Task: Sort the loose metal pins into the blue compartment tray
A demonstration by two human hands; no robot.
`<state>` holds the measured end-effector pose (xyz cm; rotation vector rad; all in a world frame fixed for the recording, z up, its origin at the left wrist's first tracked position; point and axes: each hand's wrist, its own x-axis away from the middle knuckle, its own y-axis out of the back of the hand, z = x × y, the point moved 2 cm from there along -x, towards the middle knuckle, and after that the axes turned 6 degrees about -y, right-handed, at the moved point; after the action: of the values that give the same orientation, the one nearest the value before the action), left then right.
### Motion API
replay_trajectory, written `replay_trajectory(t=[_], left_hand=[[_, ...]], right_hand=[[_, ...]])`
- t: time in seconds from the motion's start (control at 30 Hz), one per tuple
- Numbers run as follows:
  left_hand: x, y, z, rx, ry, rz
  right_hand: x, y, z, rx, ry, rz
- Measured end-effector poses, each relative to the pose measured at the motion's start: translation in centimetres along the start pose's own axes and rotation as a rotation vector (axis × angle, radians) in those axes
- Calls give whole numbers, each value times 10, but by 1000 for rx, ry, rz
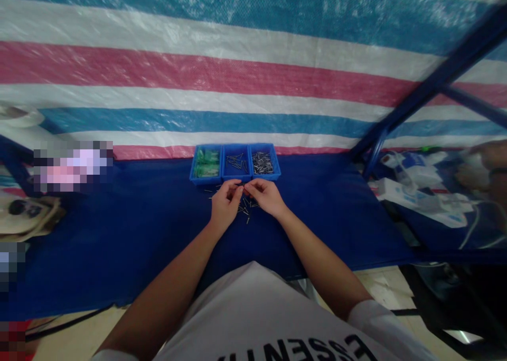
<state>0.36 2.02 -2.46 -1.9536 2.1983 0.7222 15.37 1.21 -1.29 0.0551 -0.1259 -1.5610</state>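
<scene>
My left hand and my right hand meet just in front of three blue bins, thumbs and fingers pinched together. Whatever lies between the fingertips is too small and dark to make out. Under and around the hands, several thin metal pieces like screws or pins are scattered on the blue tabletop. Green-tinted clear packets fill the left bin. A few long thin metal pieces lie in the middle bin. The right bin holds a heap of small metal pieces.
A striped plastic sheet hangs behind the table. At right stand a blue metal frame and a neighbouring table with a white power strip and cables. A beige basket is at left.
</scene>
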Motion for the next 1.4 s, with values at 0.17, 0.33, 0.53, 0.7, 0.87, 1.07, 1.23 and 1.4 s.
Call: replay_trajectory(t=[0.17,0.33,0.53,0.7,0.87,1.07,1.23,1.4], left_hand=[[-1,-1,0,-36,4,19],[0,-1,0,-70,0,39],[-1,1,-2,-93,13,50],[0,0,-1,-37,25,52],[0,-2,-1,3,31,46],[0,-3,2,1,14,96],[0,-2,0,-33,29,108],[0,-1,-3,15,58,64]], right_hand=[[0,1,1,18,5,-22],[1,0,2,42,2,-10],[4,0,5,73,9,11],[2,0,3,65,-6,2],[1,1,0,53,-19,-12],[1,0,-1,45,-40,-10],[1,0,2,39,-79,42],[3,-6,2,-105,-222,43]])
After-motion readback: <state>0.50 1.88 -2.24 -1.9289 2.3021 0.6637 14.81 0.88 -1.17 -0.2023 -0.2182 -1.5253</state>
